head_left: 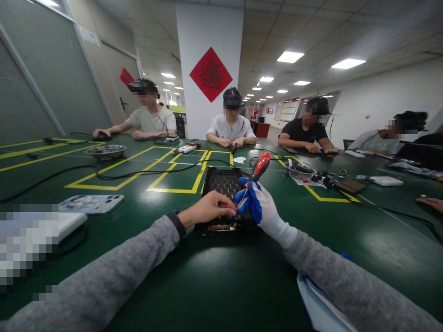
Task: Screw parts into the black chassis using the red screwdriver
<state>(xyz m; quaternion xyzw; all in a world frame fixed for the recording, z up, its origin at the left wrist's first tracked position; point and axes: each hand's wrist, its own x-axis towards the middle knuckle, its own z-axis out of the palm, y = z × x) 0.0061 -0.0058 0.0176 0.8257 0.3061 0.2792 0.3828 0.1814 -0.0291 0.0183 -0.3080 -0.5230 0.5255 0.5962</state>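
Beyond the screwdriver [258,169], red sign [211,74], writing illegible.

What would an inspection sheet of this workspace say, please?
Surface: green table with yellow taped lines.
Work things: black tray under both hands; red-handled screwdriver, tip down at it.
Clutter: phone at left, metal bowl far left, second bowl at right.
Hands: left hand bare, fingertips pinched at the tray; right hand gloved, gripping the screwdriver.
Cables: black cables across the table.
Surroundings: four people seated opposite; white pillar with red sign.
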